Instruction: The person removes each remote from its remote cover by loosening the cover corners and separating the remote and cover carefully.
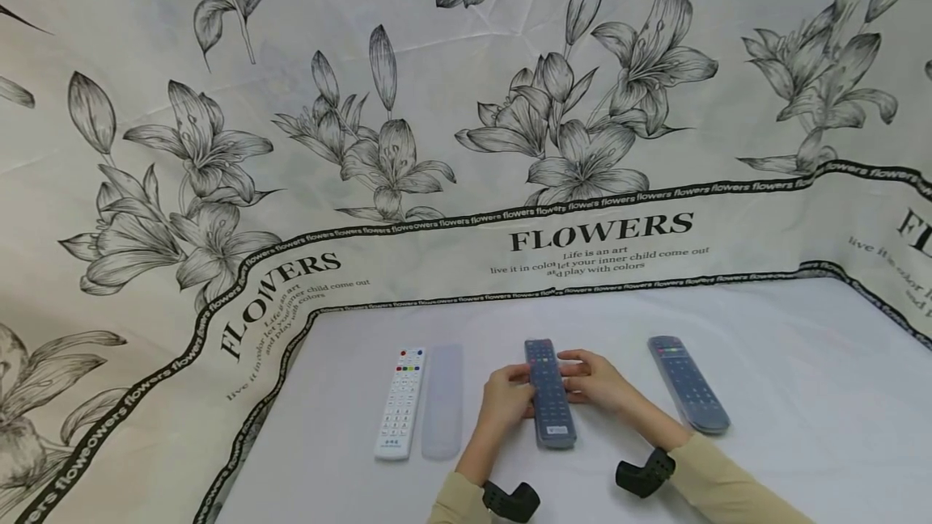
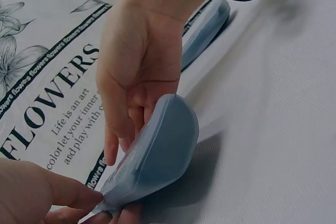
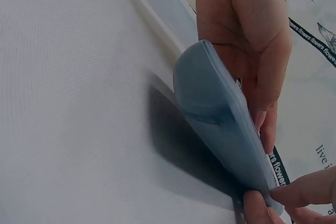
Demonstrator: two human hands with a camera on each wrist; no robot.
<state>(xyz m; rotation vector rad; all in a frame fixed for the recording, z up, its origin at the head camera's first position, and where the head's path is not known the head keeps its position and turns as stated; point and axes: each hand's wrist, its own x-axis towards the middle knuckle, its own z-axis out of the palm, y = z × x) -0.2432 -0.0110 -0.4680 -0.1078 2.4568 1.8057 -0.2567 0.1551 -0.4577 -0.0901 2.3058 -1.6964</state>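
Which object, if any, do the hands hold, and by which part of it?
The dark middle remote is held by its two long side edges: the left hand grips one, the right hand the other, both away from its near end.

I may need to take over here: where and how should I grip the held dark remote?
Probably best at the free near end of the dark remote, thumb on top and fingers beneath, coming from the near side. The left hand and right hand hold its long edges farther away, and the wrist views show that rounded end raised off the cloth.
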